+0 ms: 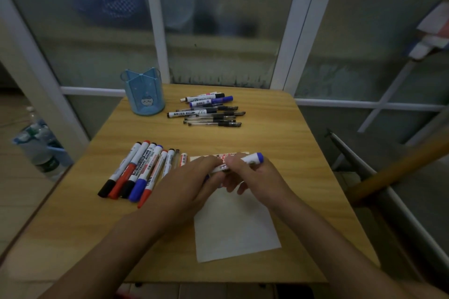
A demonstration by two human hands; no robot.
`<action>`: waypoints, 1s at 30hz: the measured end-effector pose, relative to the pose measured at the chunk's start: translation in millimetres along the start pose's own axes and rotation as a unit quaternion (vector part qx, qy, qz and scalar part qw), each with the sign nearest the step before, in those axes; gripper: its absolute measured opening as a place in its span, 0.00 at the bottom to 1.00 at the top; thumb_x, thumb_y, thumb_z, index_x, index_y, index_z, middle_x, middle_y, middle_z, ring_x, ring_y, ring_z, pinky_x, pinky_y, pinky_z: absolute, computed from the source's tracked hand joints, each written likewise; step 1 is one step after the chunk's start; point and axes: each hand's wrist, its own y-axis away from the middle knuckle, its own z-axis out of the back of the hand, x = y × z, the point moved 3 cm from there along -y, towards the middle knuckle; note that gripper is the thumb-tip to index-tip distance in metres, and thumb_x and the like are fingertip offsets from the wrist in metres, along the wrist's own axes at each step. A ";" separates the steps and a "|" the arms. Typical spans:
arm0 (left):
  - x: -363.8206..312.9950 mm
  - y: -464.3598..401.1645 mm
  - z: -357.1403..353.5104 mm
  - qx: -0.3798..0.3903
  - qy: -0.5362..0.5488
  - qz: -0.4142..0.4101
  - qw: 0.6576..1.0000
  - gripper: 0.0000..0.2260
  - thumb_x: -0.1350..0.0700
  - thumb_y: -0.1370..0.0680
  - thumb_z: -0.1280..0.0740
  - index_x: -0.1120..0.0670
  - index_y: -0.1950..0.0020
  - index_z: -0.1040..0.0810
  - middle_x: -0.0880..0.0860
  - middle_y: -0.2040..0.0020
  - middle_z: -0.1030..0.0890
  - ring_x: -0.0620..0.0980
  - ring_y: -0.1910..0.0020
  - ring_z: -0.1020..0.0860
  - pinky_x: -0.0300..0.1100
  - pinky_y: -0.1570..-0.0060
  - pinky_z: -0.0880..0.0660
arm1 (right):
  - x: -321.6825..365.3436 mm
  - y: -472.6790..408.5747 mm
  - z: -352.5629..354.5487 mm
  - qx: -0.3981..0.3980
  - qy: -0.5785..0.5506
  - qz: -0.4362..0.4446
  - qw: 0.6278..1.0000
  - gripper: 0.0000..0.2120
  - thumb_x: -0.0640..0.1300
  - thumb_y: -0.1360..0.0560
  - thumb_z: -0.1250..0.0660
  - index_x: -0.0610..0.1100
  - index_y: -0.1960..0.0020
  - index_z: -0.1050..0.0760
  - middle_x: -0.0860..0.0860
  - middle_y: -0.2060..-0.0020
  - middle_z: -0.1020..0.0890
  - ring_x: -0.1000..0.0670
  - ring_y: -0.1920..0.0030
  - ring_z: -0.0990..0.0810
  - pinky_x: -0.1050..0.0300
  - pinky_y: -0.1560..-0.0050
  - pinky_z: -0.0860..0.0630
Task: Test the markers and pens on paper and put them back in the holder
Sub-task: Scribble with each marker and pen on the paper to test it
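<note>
Frosted glass panels backed a small wooden table (pixel 303 143), where a sheet of paper (pixel 233 223) lay at lower centre under both hands. Over the paper's top edge, a blue-capped marker (pixel 245 160) was grasped by both the left hand (pixel 194 177) and the right hand (pixel 255 177), its long axis running left to right with the blue end toward the right of the frame. Judged from this, the next move depended on pulling along that axis; the blue holder (pixel 145 94) stood well apart at upper left, nearer the left hand.
</note>
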 end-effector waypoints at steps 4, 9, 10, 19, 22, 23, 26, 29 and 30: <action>4.2 -3.9 -1.3 0.002 -0.006 -0.003 1.000 0.13 0.39 0.20 0.46 0.41 0.41 0.27 0.38 0.59 0.24 0.37 0.57 0.25 0.35 0.60 0.28 | 3.0 2.4 -0.2 0.008 -0.042 0.004 0.999 0.15 0.52 0.19 0.37 0.48 0.59 0.18 0.43 0.64 0.14 0.47 0.63 0.16 0.54 0.61 0.21; 6.7 -6.6 0.0 -0.003 0.013 -0.015 1.000 0.18 0.35 0.21 0.45 0.41 0.39 0.25 0.38 0.59 0.23 0.37 0.58 0.24 0.32 0.62 0.31 | 3.8 3.9 2.5 0.016 -0.066 0.008 0.998 0.15 0.48 0.18 0.38 0.44 0.57 0.18 0.45 0.66 0.15 0.48 0.64 0.16 0.56 0.60 0.20; 5.6 -6.6 0.4 -0.004 0.013 -0.016 1.000 0.17 0.36 0.21 0.45 0.41 0.39 0.26 0.37 0.60 0.24 0.36 0.58 0.24 0.31 0.62 0.32 | 3.2 4.5 2.9 0.018 -0.062 0.008 0.998 0.15 0.47 0.17 0.39 0.43 0.57 0.19 0.46 0.66 0.15 0.49 0.64 0.16 0.55 0.60 0.20; 2.2 -2.4 -0.4 0.024 -0.078 0.016 0.997 0.33 0.25 0.28 0.57 0.36 0.31 0.32 0.40 0.68 0.30 0.36 0.67 0.28 0.29 0.66 0.36 | 1.7 9.1 10.9 0.003 0.019 0.030 0.999 0.17 0.49 0.18 0.39 0.43 0.58 0.18 0.44 0.64 0.15 0.49 0.62 0.15 0.54 0.56 0.19; 3.4 -2.3 -0.6 0.048 -0.082 0.032 0.995 0.31 0.24 0.29 0.55 0.32 0.30 0.41 0.38 0.60 0.30 0.37 0.62 0.27 0.30 0.64 0.32 | -4.3 9.5 13.8 -0.029 -0.031 0.007 0.999 0.17 0.49 0.17 0.41 0.41 0.54 0.18 0.41 0.64 0.15 0.48 0.64 0.16 0.55 0.59 0.20; 7.0 -1.7 1.8 0.047 -0.089 0.034 0.994 0.32 0.22 0.31 0.54 0.32 0.29 0.43 0.38 0.56 0.28 0.38 0.58 0.26 0.32 0.61 0.29 | -5.7 8.6 16.6 -0.043 -0.056 -0.004 0.997 0.17 0.48 0.17 0.42 0.41 0.52 0.18 0.41 0.63 0.14 0.47 0.63 0.15 0.55 0.59 0.19; 25.7 -0.3 8.0 0.057 -0.144 0.061 0.986 0.39 0.20 0.34 0.51 0.36 0.27 0.42 0.42 0.40 0.27 0.40 0.45 0.29 0.38 0.48 0.27 | -11.1 5.0 29.3 -0.085 -0.114 -0.030 0.989 0.18 0.47 0.16 0.43 0.42 0.50 0.16 0.41 0.61 0.14 0.45 0.61 0.14 0.56 0.59 0.18; 35.6 -0.6 9.7 0.092 -0.232 0.100 0.963 0.41 0.21 0.35 0.48 0.37 0.25 0.42 0.47 0.35 0.32 0.44 0.39 0.34 0.41 0.43 0.32 | -18.2 4.2 36.4 -0.097 -0.147 -0.043 0.983 0.15 0.48 0.18 0.39 0.40 0.46 0.17 0.41 0.58 0.13 0.45 0.57 0.13 0.56 0.56 0.16; 37.4 -0.8 9.4 0.105 -0.256 0.107 0.955 0.42 0.21 0.36 0.49 0.37 0.25 0.42 0.48 0.34 0.35 0.46 0.37 0.36 0.43 0.41 0.33 | -20.4 5.1 36.9 -0.097 -0.139 -0.044 0.985 0.13 0.48 0.19 0.36 0.41 0.45 0.18 0.43 0.57 0.13 0.46 0.56 0.13 0.56 0.55 0.16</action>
